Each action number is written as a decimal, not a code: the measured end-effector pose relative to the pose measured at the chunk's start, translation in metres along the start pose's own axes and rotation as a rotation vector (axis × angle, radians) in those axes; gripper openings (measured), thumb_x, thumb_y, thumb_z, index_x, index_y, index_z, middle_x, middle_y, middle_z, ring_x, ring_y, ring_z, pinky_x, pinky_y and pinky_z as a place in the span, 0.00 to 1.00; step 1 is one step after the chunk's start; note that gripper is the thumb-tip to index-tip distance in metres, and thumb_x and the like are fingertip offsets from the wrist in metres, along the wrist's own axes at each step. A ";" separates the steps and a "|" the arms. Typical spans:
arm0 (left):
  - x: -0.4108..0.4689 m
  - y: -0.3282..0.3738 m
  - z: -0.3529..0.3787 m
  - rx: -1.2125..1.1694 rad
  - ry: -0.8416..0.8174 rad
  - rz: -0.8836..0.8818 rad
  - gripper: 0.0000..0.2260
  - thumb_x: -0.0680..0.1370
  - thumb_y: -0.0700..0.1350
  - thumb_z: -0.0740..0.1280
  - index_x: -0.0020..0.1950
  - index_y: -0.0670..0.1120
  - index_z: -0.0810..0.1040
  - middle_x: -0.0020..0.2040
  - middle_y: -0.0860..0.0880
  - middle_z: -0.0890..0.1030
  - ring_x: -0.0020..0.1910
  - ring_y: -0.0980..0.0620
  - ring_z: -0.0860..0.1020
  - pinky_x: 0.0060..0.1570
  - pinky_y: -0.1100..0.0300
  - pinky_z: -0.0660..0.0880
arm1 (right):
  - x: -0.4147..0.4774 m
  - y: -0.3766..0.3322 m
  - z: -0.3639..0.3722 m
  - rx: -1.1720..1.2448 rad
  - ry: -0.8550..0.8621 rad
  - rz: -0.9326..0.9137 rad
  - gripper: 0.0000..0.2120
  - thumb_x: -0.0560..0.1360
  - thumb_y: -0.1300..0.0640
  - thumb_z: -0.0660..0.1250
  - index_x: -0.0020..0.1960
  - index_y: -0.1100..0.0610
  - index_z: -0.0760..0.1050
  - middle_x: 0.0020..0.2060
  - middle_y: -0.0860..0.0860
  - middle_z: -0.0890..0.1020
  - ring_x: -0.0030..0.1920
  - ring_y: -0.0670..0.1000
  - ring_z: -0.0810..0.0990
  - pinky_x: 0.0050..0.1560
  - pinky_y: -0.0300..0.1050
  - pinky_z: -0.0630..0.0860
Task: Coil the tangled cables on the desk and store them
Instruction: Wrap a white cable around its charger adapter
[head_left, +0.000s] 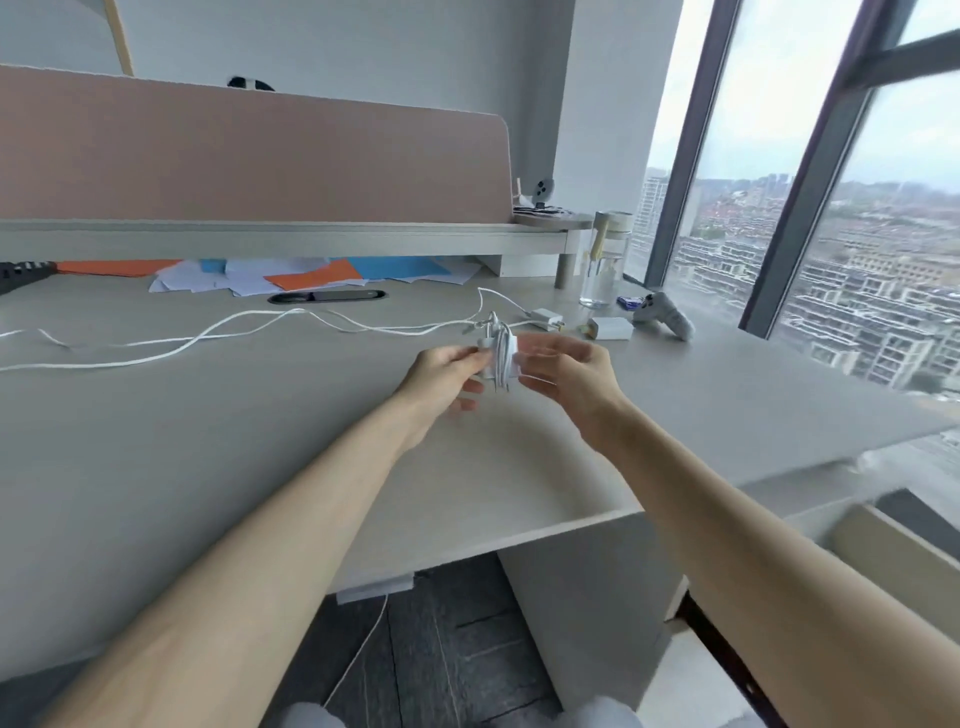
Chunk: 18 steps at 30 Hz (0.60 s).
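Two bare forearms reach out over the desk (260, 441). Between the hands, held above the desktop, is a white charger (497, 356) with cable wound round it. The left hand (447, 371) pinches its left side, thumb and fingers closed on it. The right hand (563, 366) is at its right side, fingers curled loosely; its grip is blurred. More white cable (218, 332) trails loose across the desk to the left, and two adapters (610, 328) lie just beyond the hands.
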<state>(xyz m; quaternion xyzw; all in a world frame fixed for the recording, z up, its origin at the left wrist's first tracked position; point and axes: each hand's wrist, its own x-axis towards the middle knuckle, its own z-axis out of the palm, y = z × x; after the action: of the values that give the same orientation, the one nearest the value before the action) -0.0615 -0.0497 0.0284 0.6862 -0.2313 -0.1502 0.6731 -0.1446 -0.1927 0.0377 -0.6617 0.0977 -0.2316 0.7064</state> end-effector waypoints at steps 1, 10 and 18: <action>-0.002 0.002 0.014 -0.012 -0.028 0.006 0.10 0.79 0.46 0.66 0.58 0.43 0.79 0.44 0.49 0.77 0.39 0.54 0.75 0.33 0.62 0.74 | -0.006 -0.005 -0.014 -0.015 0.023 -0.006 0.08 0.73 0.69 0.70 0.47 0.58 0.82 0.42 0.56 0.84 0.43 0.51 0.83 0.55 0.46 0.81; -0.034 0.027 0.172 0.123 -0.247 0.179 0.11 0.79 0.51 0.67 0.58 0.48 0.77 0.42 0.52 0.77 0.41 0.53 0.74 0.37 0.58 0.73 | -0.080 -0.033 -0.165 -0.168 0.399 -0.024 0.08 0.77 0.64 0.66 0.46 0.54 0.82 0.46 0.53 0.86 0.50 0.52 0.85 0.52 0.46 0.79; -0.060 0.014 0.303 0.480 -0.577 0.380 0.16 0.78 0.55 0.67 0.61 0.49 0.78 0.50 0.51 0.79 0.44 0.53 0.76 0.43 0.57 0.74 | -0.157 -0.028 -0.291 -0.256 0.758 -0.015 0.12 0.75 0.68 0.62 0.51 0.59 0.81 0.43 0.52 0.85 0.46 0.52 0.83 0.45 0.44 0.78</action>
<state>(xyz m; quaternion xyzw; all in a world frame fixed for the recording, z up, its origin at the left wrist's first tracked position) -0.2707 -0.2775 0.0215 0.6986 -0.5611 -0.1512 0.4175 -0.4164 -0.3809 0.0078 -0.6127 0.3745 -0.4504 0.5306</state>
